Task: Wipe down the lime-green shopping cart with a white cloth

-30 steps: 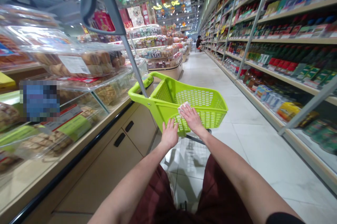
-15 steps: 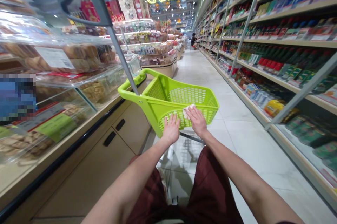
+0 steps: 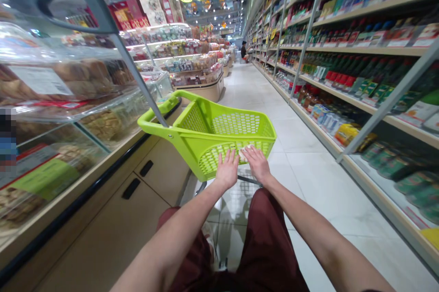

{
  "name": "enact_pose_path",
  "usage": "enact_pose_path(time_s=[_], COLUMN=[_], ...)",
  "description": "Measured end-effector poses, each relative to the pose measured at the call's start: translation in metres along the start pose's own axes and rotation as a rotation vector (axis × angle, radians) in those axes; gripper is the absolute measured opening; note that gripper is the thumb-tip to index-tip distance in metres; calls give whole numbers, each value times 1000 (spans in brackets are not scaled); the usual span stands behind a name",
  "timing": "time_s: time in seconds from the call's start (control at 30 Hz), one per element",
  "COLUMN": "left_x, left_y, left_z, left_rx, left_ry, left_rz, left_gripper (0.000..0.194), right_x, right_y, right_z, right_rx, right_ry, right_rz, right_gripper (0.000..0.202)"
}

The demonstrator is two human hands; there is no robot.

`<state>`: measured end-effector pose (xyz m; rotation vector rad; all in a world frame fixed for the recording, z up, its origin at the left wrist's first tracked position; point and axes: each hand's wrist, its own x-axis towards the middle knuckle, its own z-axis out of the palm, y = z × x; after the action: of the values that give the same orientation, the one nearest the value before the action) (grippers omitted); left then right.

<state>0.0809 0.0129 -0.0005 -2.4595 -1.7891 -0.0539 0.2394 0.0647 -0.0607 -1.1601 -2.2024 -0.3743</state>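
Note:
A lime-green plastic shopping basket cart [image 3: 192, 141] with slotted sides stands in front of my knees, its grey metal pole [image 3: 137, 77] rising at the left. My left hand [image 3: 227, 171] rests with spread fingers on the near slotted side, nothing in it. Just to its right, my right hand [image 3: 258, 165] presses a crumpled white tissue [image 3: 243, 153] against the same side under its fingers. Most of the tissue is covered by those fingers. Inside the basket no goods show.
At the left runs a wooden bulk-food counter [image 3: 103, 232] with packed baked goods above. Tall shelves [image 3: 346, 107] of bottles, cans and packets line the right. Pale floor tiles [image 3: 254, 86] stretch down the aisle, where a person [image 3: 243, 50] crouches far off.
My right hand has slid the tissue slightly down the basket side and nearer my left hand. The whole view has shifted, so the cart sits a little further left.

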Motion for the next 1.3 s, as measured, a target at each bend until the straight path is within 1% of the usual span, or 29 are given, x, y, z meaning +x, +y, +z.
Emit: enact_pose_path(time_s=[0.1, 0.13, 0.2, 0.27, 0.4, 0.47, 0.5, 0.57, 0.7, 0.77, 0.83, 0.97, 1.03, 1.07, 1.1, 1.17, 1.23, 1.3], left_x=[9, 12, 15, 16, 16, 17, 18, 22, 32, 36, 38, 36, 34, 34, 33, 34, 35, 36], left_y=[5, 7, 11, 15, 24, 27, 29, 32, 39, 43, 48, 53, 53, 52, 51, 46, 41, 35], left_z=[-5, -7, -9, -9, -1, 3, 5, 7, 4, 3, 4, 8, 8, 8, 8, 7, 6, 4], left_rx=[-2, -3, -6, -8, -11, -15, -18, -24, -38, -39, -35, 4, 27, 34, 38, 39, 41, 47], left_ry=[24, 27, 23, 8, -18, -29, -33, -38, -20, -24, -26, -18, -33, -40, -44, -32, 0, 39], left_rz=[-26, -39, -55, -44, 1, 12, 16, 23, 38, 51, 67, 100, 111, 113, 113, 97, 58, 30], left_gripper=[62, 63, 64, 64, 62, 62, 61, 62, 64, 64, 63, 60, 60, 60, 60, 60, 61, 62], right_x=[23, 27, 28, 18, -21, -35, -38, -36, -13, -7, -12, -44, -56, -57, -55, -42, -21, 1], right_y=[6, 9, 15, 22, 31, 33, 35, 39, 55, 63, 69, 69, 66, 65, 63, 59, 54, 48], right_z=[-18, -20, -17, -7, 14, 16, 14, 5, -14, -15, -8, 15, 19, 18, 14, 2, -12, -20], right_rx=[-18, -24, -28, -28, -37, -27, -17, 1, -17, -51, -73, -56, -35, -22, -8, 15, 28, 23], right_ry=[125, 144, 136, 93, -35, -73, -71, -12, 174, 196, 163, 34, -8, -6, 15, 102, 200, 259], right_rz=[12, 17, 20, 23, 65, 85, 89, 99, 166, 220, 263, 309, 320, 319, 314, 292, 253, 219], right_gripper=[42, 41, 39, 38, 38, 40, 41, 43, 42, 40, 39, 41, 43, 44, 45, 45, 44, 43])
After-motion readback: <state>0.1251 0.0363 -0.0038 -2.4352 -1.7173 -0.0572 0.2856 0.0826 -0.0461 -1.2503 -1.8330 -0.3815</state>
